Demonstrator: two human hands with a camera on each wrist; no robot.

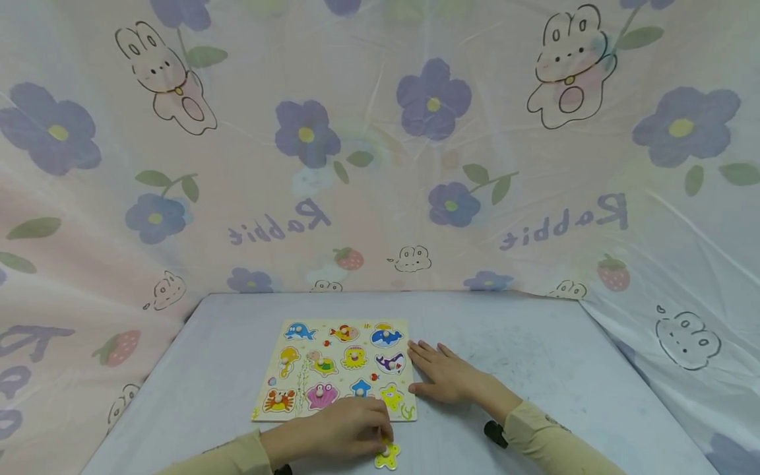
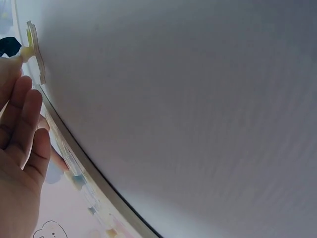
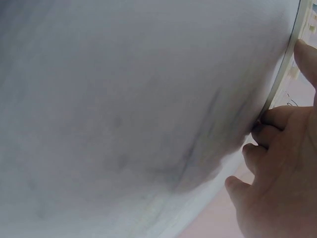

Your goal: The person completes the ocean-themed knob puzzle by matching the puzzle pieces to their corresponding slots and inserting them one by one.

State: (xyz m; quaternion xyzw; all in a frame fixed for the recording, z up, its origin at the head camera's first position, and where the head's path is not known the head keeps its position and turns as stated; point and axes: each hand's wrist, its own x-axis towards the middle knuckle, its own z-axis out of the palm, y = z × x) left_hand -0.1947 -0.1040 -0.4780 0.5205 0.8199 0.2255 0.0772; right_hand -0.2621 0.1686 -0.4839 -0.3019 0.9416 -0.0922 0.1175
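Note:
A wooden peg puzzle board (image 1: 303, 379) with sea-animal pictures lies flat on the table. Just in front of its near edge, my left hand (image 1: 350, 427) pinches the small knob of a yellow starfish puzzle piece (image 1: 387, 458). The left wrist view catches that piece (image 2: 36, 54) edge-on, its knob at the fingertips; whether it touches the table I cannot tell. My right hand (image 1: 446, 375) lies with extended fingers against the board's right edge, and the right wrist view shows its fingertips at the board's side (image 3: 283, 79). A yellow starfish picture (image 1: 392, 396) shows at the board's lower right.
Several knobbed pieces sit in the board, among them a crab (image 1: 279, 400), a pink shell (image 1: 321, 394) and an octopus (image 1: 354, 357). A white cloth covers the table (image 1: 522, 343). Behind and at both sides hangs a rabbit-and-flower curtain (image 1: 380, 165).

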